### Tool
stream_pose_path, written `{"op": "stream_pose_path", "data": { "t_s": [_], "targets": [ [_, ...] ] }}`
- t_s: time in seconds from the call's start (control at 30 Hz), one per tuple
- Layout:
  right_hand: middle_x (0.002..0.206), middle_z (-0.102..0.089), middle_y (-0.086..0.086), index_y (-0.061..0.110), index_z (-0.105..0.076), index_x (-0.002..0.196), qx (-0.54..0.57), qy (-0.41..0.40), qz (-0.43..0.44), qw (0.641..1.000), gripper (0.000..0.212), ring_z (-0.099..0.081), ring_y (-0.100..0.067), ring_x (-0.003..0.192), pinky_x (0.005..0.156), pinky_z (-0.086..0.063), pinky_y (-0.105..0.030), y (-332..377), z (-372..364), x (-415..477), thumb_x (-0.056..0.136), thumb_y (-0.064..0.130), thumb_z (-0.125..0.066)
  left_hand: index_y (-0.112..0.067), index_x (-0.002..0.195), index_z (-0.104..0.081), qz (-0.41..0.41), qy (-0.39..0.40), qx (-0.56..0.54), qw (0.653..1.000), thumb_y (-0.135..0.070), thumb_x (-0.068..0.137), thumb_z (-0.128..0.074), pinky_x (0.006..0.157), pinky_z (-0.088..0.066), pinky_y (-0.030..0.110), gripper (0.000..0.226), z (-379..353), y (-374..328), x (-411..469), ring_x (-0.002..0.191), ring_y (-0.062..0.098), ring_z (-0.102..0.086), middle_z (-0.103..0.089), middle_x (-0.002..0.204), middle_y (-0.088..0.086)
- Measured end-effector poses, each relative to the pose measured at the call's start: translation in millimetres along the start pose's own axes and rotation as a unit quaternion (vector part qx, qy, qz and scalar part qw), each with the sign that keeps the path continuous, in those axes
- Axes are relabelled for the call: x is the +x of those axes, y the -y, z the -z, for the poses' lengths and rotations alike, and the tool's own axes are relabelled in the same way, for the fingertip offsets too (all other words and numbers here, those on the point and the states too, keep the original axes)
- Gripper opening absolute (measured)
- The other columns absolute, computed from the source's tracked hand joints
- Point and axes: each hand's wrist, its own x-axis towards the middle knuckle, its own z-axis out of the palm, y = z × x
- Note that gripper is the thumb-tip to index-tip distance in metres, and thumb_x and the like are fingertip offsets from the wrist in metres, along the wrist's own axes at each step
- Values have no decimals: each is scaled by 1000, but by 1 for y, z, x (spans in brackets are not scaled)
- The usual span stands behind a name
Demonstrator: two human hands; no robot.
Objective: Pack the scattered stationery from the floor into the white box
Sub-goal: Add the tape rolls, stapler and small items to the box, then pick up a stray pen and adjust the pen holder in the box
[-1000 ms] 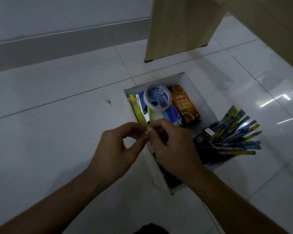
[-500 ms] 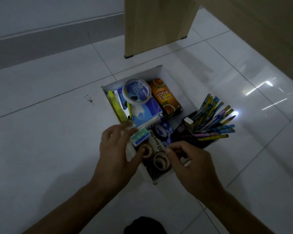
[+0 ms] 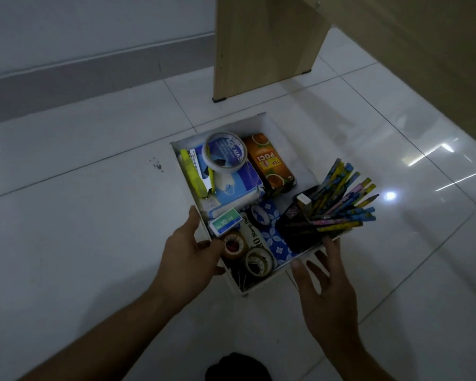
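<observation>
Already the white box [image 3: 283, 138] sits on the floor [image 3: 94, 215] tiles, turned cornerwise to the person, its nearest corner pointing back between the two forearms. It looks full: a roll of tape [image 3: 225, 151] lies on a blue packet [image 3: 231, 185] toward the far left corner, an orange carton [image 3: 270, 163] stands beside them, a small green-and-white staple box [image 3: 226, 222] and two smaller tape rolls [image 3: 248, 253] fill the near left side, and a dark holder [image 3: 300, 226] lying on its side fans its pencils [image 3: 344, 196] out over the right edge. No loose stationery shows on the tiles around it, so the packing seems done or nearly so. The left hand [image 3: 193, 251] is against the near left wall, thumb along the outside and fingers curled over the rim, its grip closed on that wall. The right hand [image 3: 324, 287] is open and empty, fingers spread, fingertips at the near right wall just below the holder. With the box between the hands, the right has only a short way to close in, probably to lift or slide it; the overhanging pencils could slip out if it tips right. A wooden panel [image 3: 259, 45] stands beyond the far corner.
</observation>
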Motion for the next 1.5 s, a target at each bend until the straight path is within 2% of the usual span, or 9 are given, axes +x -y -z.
{"op": "stream_pose_path", "data": {
  "t_s": [0.1, 0.3, 0.7, 0.87, 1.0, 1.1, 1.2, 1.3, 1.5],
  "targets": [
    [162, -15, 10, 36, -21, 151, -6, 21, 16, 1000, 86, -43, -6, 131, 91, -38, -1, 6, -13, 1, 78, 54, -61, -36, 143, -36, 12, -16, -1, 1000, -10, 90, -60, 59, -61, 36, 64, 17, 1, 2, 84, 13, -73, -68, 109, -16],
    [162, -12, 4, 50, -13, 141, -31, 85, 83, 992, 90, -43, 4, 119, 97, -42, -18, 28, -38, 11, 71, 60, -68, -36, 135, -46, 14, -61, 17, 998, -10, 89, -61, 58, -61, 36, 54, 56, 2, 7, 80, 12, -74, -66, 90, -37],
    [139, -54, -17, 12, -41, 146, -95, 160, 175, 967, 65, -62, -27, 116, 92, -53, -38, 83, -97, 32, 89, 29, -68, -32, 122, -57, 9, -176, 6, 984, -13, 85, -67, 58, -61, 38, 43, 132, 6, 2, 79, 8, -73, -63, 111, -23],
    [111, -64, -13, 15, -47, 127, -420, 205, 223, 856, 47, -63, -30, 95, 63, -38, -29, 124, -99, 40, 95, 49, -45, -16, 133, -49, 14, -215, 49, 975, -18, 86, -68, 65, -62, 39, 51, 145, 8, -7, 84, 6, -70, -57, 126, -8],
    [83, -67, -4, 23, -57, 95, -373, 225, 319, 842, 33, -63, -27, 75, 55, -38, -29, 163, -102, 16, 93, 53, -43, -23, 126, -54, -11, -192, 155, 969, -23, 87, -64, 76, -58, 28, 40, 154, 4, -27, 94, 3, -66, -59, 124, -11],
    [96, -67, -1, 22, -56, 105, -277, 295, 350, 845, 26, -63, -24, 87, 63, -47, -31, 183, -126, 3, 93, 45, -50, -24, 126, -53, -10, -179, 221, 959, -27, 87, -63, 70, -44, 8, 40, 165, -2, -43, 93, -3, -61, -58, 125, -12],
    [131, -54, -7, 16, -45, 129, -253, 353, 338, 835, 45, -51, -25, 119, 89, -48, -37, 197, -156, -1, 94, 41, -53, -21, 134, -48, -2, -183, 265, 947, -30, 89, -61, 78, -42, 14, 48, 179, -10, -60, 103, 4, -58, -55, 134, -6],
    [152, -30, -14, 9, -30, 144, -301, 377, 372, 793, 65, -28, -31, 140, 109, -36, -47, 215, -182, -4, 94, 44, -52, -18, 142, -40, 14, -187, 288, 939, -32, 90, -60, 87, -44, 21, 57, 200, -15, -81, 120, 13, -55, -51, 141, -1],
    [159, -18, -17, 7, -23, 148, -373, 423, 448, 694, 76, -20, -34, 144, 110, -33, -51, 257, -223, -31, 93, 55, -46, -14, 145, -35, 43, -243, 295, 923, -34, 90, -60, 101, -36, 26, 64, 237, -3, -129, 130, 19, -47, -44, 147, 4]
  ]
}}
